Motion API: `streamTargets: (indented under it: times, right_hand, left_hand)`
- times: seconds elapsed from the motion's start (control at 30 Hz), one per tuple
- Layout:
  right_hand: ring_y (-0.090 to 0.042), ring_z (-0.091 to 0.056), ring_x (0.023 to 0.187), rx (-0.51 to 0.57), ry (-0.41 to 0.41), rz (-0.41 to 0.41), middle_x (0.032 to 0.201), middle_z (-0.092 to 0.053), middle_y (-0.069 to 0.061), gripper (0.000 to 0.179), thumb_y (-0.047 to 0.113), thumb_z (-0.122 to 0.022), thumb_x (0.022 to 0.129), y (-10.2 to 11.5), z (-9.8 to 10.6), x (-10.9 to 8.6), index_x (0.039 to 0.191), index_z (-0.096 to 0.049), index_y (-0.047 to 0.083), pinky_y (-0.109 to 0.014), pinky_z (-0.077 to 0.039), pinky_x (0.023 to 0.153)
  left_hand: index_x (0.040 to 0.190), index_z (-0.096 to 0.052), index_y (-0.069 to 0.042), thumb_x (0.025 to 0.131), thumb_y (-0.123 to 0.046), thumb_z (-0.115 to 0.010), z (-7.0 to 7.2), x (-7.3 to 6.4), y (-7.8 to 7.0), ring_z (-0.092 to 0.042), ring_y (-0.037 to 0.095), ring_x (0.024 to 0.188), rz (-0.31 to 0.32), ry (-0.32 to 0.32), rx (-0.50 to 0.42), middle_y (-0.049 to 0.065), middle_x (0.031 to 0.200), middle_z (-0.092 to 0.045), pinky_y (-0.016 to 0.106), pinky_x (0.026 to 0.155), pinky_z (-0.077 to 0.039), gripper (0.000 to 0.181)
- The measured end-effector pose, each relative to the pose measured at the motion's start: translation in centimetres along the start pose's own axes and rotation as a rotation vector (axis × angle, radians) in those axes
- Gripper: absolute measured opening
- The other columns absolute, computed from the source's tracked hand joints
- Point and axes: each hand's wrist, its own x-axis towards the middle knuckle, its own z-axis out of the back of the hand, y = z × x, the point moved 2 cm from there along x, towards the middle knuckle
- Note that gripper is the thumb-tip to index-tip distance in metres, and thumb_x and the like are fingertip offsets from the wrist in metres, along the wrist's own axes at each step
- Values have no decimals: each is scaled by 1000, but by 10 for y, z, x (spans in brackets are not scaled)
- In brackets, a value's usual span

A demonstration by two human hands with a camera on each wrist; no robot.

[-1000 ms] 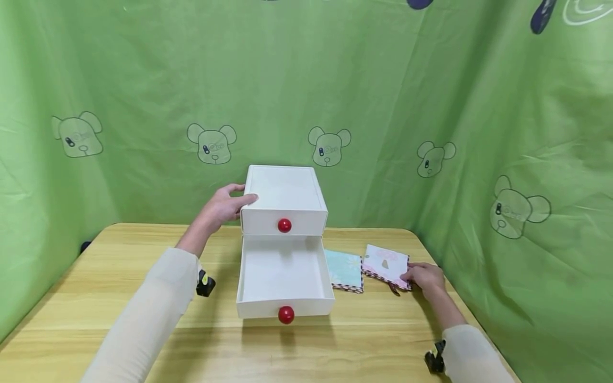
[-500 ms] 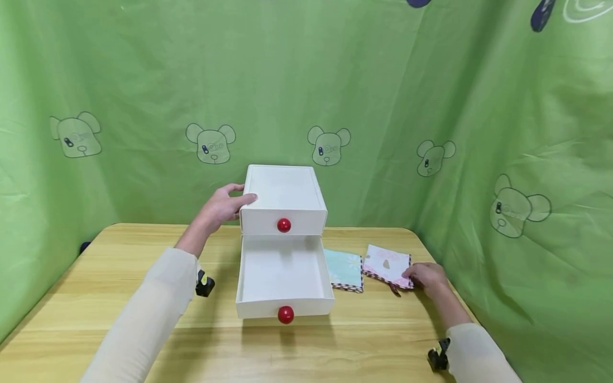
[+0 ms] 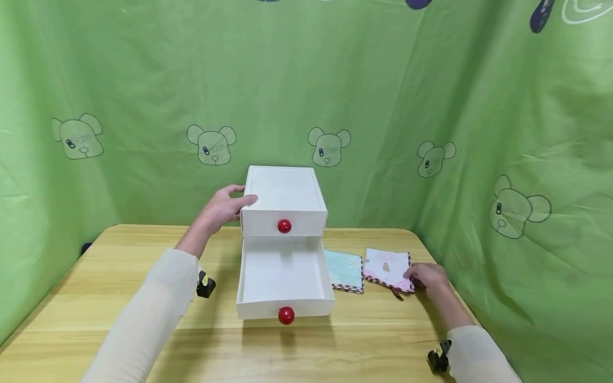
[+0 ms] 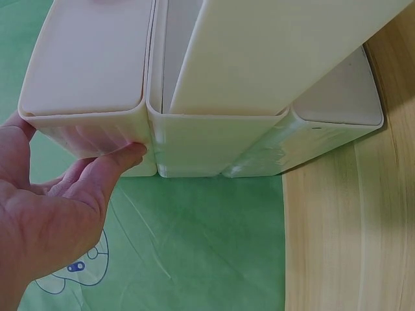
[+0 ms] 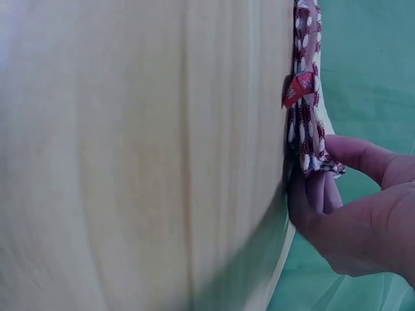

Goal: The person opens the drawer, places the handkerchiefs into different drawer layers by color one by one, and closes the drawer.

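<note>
Wooden table (image 3: 364, 343), pulled-out drawer (image 3: 284, 276), left hand (image 3: 224, 206) gripping cabinet (image 3: 286, 187), right hand (image 3: 430, 277) pinching pink cloth (image 3: 386, 266)

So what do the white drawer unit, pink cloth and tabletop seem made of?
White drawer unit: probably plastic, smooth and satin, judging by its soft sheen and rounded corners. Pink cloth: likely cotton, matte, with woven-looking edging. Tabletop: smooth wood or laminate; grain shows, but can't tell which.

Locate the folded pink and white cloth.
Head view, right side: the pink cloth is pinched by the right hand, right of the folded pale blue cloth.
</note>
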Motion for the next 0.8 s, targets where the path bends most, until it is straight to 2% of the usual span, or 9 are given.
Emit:
streamTargets:
  times: [0.13,0.27,0.37,0.47,0.8]
  right_hand:
    - [-11,-62,83,73,40,2,92,-71,1,67,3,-81,74,2,1,-1,135,-56,-12,-22,-58,70]
    - [-4,-63,72,170,92,-13,83,-70,8,73,-6,-78,74,1,2,-1,139,-48,-15,-24,-61,70]
    - [-4,-64,71,184,107,-27,81,-70,10,75,-7,-79,73,0,2,0,140,-47,-15,-24,-61,71]
    - [-4,-64,70,186,108,-28,82,-73,6,74,-8,-78,72,1,2,0,139,-47,-15,-24,-61,70]
    - [-9,-67,66,282,100,-75,70,-69,7,62,-12,-75,72,5,-1,-4,130,-54,-18,-25,-62,65]
  left_hand:
    - [161,-26,-14,95,-43,-69,0,0,0,-57,36,128,2,1,-1,19,142,-55,47,110,-49,83]
    - [161,-26,-15,95,-42,-69,-1,0,-1,-56,36,130,3,4,-5,19,144,-55,47,111,-48,83]
    - [161,-25,-14,96,-42,-69,0,0,-1,-55,37,133,0,9,-5,20,147,-52,47,113,-47,84]
    - [161,-25,-14,95,-43,-69,0,-1,-1,-55,37,132,2,7,-5,20,147,-52,47,113,-47,84]
    - [161,-26,-16,95,-44,-69,0,0,1,-57,36,127,4,-2,-2,18,140,-56,49,110,-48,84]
